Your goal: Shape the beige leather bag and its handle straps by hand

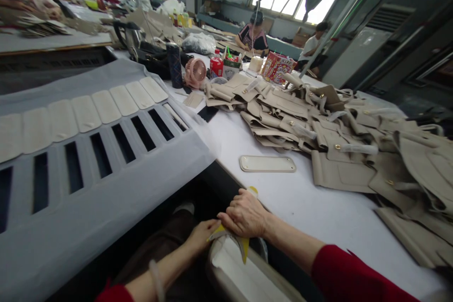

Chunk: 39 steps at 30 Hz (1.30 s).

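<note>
My right hand [246,214] is closed in a fist over a yellow-and-beige strip [245,251], whose yellow ends stick out above and below the fingers. Beside it, my left hand [202,237] pinches the strip's left part, thumb close to the right hand. Right under both hands is the end of a beige bag-like piece [255,276] with a whitish top face, low over my lap. What lies inside the right fist is hidden. On the white table ahead rests a flat beige panel [268,163] with small metal studs at its corners.
Beige bag parts [283,113] are heaped along the right. To the left, a grey-white covered surface [106,207] has dark slots and a row of cream panels [85,113]. A pink fan [195,73], a red bottle [216,65] and a kettle [132,37] stand behind. Other people sit farther back.
</note>
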{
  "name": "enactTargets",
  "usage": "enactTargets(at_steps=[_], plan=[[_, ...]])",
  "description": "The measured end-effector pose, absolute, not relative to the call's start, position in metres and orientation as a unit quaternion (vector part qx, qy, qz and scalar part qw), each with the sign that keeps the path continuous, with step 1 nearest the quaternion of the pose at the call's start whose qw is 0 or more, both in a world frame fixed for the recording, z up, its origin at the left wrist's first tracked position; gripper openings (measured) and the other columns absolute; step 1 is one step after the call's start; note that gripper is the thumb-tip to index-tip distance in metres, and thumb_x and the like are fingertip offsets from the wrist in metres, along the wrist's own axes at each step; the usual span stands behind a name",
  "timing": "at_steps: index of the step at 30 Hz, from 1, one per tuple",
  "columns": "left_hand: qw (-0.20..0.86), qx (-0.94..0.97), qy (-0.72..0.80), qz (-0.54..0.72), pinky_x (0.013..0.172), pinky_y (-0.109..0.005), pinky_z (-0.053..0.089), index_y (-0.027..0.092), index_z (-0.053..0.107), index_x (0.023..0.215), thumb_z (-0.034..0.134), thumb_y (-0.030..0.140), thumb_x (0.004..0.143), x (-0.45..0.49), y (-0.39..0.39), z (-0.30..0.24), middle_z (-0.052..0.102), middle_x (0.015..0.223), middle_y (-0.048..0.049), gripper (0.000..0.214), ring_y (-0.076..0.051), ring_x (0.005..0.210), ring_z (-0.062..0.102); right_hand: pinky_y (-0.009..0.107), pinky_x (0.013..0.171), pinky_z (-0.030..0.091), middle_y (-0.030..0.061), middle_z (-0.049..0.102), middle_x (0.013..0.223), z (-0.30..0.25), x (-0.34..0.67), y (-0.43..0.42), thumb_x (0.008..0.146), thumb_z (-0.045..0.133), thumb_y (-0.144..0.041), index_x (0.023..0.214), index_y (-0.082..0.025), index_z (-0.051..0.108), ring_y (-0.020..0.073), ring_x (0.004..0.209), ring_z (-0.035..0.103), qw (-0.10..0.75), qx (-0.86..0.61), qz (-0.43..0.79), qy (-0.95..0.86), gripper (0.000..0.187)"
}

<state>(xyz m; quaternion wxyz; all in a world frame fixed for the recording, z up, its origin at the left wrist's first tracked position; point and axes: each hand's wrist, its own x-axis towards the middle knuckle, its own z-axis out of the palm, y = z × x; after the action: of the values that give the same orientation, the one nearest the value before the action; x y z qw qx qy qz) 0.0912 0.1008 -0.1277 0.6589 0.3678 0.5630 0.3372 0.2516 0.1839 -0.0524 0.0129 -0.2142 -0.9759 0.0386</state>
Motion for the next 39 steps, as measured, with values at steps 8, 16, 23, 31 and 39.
enactTargets(at_steps=[8,16,23,31,39], plan=[[0.577,0.570,0.486,0.326,0.120,-0.047,0.021,0.030,0.061,0.130,0.062,0.045,0.088,0.066,0.080,-0.078,0.059,0.137,-0.0016,0.045,-0.029,0.132,0.047,0.038,0.064,0.017,0.0030,0.067,0.058,-0.048,0.254,0.177,0.101,0.031,-0.037,0.057,-0.019,0.059,0.0124,0.051,0.047,0.021,-0.244,0.045,-0.969,0.055],[0.452,0.726,0.474,0.211,0.122,-0.046,0.012,0.030,0.068,0.115,0.049,0.039,0.096,0.069,0.084,-0.060,0.066,0.128,-0.0021,0.029,-0.022,0.136,0.045,0.038,0.065,0.018,0.0049,0.069,0.061,-0.050,0.262,0.159,0.101,0.030,-0.035,0.059,-0.019,0.059,0.0142,0.054,0.053,0.022,-0.304,0.067,-0.950,0.053],[0.574,0.630,0.464,0.240,0.115,-0.045,0.022,0.022,0.074,0.088,0.047,0.051,0.094,0.074,0.087,-0.058,0.072,0.086,-0.0001,0.041,-0.023,0.091,0.064,0.036,0.066,0.021,0.0045,0.072,0.066,-0.048,0.264,0.135,0.102,0.028,-0.036,0.062,-0.018,0.063,0.0150,0.060,0.061,0.016,-0.378,0.071,-0.923,0.056],[0.681,0.535,0.445,0.229,0.071,-0.032,0.045,0.011,0.077,0.095,0.057,0.061,0.083,0.091,0.108,-0.069,0.072,0.078,-0.0060,0.055,-0.022,0.074,0.062,0.035,0.070,0.029,0.0079,0.074,0.068,-0.036,0.297,0.112,0.102,0.028,-0.041,0.061,-0.019,0.067,0.0190,0.066,0.066,0.007,-0.494,0.100,-0.864,0.060],[0.697,0.516,0.450,0.213,0.097,-0.038,0.041,0.015,0.077,0.101,0.074,0.050,0.071,0.091,0.115,-0.062,0.075,0.106,-0.0089,0.045,-0.033,0.108,0.061,0.036,0.065,0.041,0.0145,0.073,0.076,-0.007,0.387,0.082,0.096,0.013,-0.063,0.074,-0.018,0.072,0.0278,0.072,0.066,0.080,-0.757,0.192,-0.620,0.077]])
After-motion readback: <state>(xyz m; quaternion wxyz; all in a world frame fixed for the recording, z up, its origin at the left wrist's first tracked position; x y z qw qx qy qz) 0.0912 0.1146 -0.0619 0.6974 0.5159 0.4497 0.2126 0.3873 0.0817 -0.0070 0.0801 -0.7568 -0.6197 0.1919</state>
